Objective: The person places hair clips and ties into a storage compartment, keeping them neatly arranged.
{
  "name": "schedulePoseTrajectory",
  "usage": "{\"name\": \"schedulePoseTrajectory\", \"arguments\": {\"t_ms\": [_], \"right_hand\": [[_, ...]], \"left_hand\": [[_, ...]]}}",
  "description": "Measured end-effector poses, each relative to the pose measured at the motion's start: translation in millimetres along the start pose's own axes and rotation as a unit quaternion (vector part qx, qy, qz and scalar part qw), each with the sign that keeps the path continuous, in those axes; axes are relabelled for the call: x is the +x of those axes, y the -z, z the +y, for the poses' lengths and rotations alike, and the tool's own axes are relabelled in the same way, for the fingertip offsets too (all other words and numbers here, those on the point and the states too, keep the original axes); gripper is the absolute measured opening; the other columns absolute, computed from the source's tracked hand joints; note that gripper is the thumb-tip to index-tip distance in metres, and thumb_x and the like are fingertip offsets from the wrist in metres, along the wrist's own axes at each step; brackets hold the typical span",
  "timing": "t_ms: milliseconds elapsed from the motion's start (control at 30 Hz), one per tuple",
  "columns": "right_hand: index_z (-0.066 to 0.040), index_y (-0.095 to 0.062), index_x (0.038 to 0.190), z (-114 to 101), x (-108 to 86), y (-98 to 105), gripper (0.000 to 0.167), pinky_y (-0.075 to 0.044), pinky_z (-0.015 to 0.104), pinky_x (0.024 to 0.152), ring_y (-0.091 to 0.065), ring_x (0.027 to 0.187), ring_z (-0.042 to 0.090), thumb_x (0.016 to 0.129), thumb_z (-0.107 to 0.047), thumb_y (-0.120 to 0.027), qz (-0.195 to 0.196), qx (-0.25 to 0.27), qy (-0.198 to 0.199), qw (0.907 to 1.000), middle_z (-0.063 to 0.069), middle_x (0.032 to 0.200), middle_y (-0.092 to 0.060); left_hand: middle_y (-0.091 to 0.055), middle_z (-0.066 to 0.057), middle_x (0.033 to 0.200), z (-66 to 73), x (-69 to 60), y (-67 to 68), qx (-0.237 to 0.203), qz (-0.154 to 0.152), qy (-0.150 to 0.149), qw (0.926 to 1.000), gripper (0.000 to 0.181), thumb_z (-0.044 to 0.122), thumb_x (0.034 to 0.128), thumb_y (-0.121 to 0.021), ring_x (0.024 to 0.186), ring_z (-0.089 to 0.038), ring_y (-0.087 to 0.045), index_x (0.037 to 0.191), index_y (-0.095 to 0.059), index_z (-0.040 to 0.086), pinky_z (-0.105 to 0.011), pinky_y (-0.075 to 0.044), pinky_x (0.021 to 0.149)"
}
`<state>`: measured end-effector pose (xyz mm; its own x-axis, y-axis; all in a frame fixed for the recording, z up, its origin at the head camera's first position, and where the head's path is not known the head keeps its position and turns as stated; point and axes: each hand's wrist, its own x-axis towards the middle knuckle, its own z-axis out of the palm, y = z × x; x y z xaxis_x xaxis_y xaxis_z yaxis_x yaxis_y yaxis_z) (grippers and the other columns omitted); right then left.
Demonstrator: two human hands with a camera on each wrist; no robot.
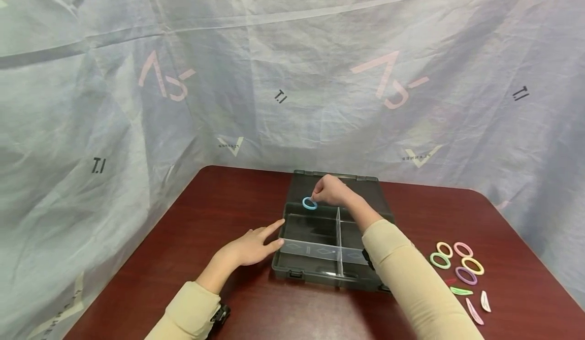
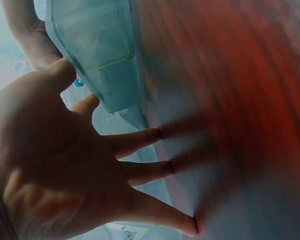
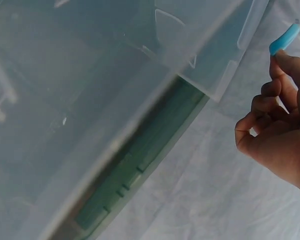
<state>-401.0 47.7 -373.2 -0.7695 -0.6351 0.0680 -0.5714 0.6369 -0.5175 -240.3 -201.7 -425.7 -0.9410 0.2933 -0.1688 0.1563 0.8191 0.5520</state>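
Between thumb and fingertip my right hand (image 1: 330,190) pinches a light blue hair tie (image 1: 310,208). It hangs over the back left compartment of a dark, see-through organizer box (image 1: 315,280), near the hinge side. The right wrist view shows the blue hair tie (image 3: 284,40) at the fingertips, seen edge-on. At the box's left side, my left hand (image 1: 250,248) has its fingers spread. In the left wrist view, three fingertips of the left hand (image 2: 65,155) rest on the table, while thumb and index finger are at the box wall (image 2: 90,35).
The box lid (image 1: 301,185) lies opened back, and clear dividers (image 1: 338,228) split the inside. On the right of the table (image 1: 228,203) are several hair ties, among them a purple one (image 1: 466,282), and several hair clips, one green (image 1: 461,291). A printed cloth (image 1: 292,121) hangs behind.
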Motion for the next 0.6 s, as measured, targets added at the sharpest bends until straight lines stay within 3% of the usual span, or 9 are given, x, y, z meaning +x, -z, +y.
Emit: {"name": "schedulePoseTrajectory", "arguments": {"t_ms": [233, 467, 600], "right_hand": [[-0.006, -0.074, 0.072, -3.4, 8.9, -10.9, 0.019, -0.040, 0.028, 0.062, -0.043, 0.058, 0.010, 0.091, -0.010, -0.075, 0.002, -0.011, -0.001, 0.9999, -0.003, 0.070, -0.066], [-0.009, -0.072, 0.068, -6.5, 18.1, -24.1, 0.021, -0.040, 0.026, 0.060, -0.043, 0.056, 0.009, 0.089, -0.012, -0.077, -0.007, -0.034, -0.009, 0.9993, -0.006, 0.061, -0.057], [-0.009, -0.073, 0.069, -9.6, 20.6, -29.4, 0.019, -0.042, 0.026, 0.059, -0.046, 0.056, 0.009, 0.088, -0.011, -0.077, -0.008, -0.037, -0.003, 0.9993, -0.006, 0.062, -0.060]], "left_hand": [[-0.034, -0.017, 0.160, -0.3, 1.9, -0.4, 0.000, 0.000, -0.003, 1.0000, 0.064, 0.055, 0.1052, -0.044, 0.147, -0.048, -0.024, 0.162, -0.025, 0.032, -0.066, -0.022, 0.114], [-0.034, -0.017, 0.160, -1.3, 1.2, -0.2, 0.000, 0.002, -0.006, 1.0000, 0.064, 0.054, 0.1055, -0.044, 0.147, -0.046, -0.025, 0.162, -0.026, 0.030, -0.065, -0.021, 0.115], [-0.034, -0.017, 0.160, -2.2, 1.1, 0.1, -0.001, 0.001, -0.007, 1.0000, 0.064, 0.054, 0.1056, -0.044, 0.148, -0.046, -0.025, 0.162, -0.026, 0.030, -0.064, -0.020, 0.115]]}}
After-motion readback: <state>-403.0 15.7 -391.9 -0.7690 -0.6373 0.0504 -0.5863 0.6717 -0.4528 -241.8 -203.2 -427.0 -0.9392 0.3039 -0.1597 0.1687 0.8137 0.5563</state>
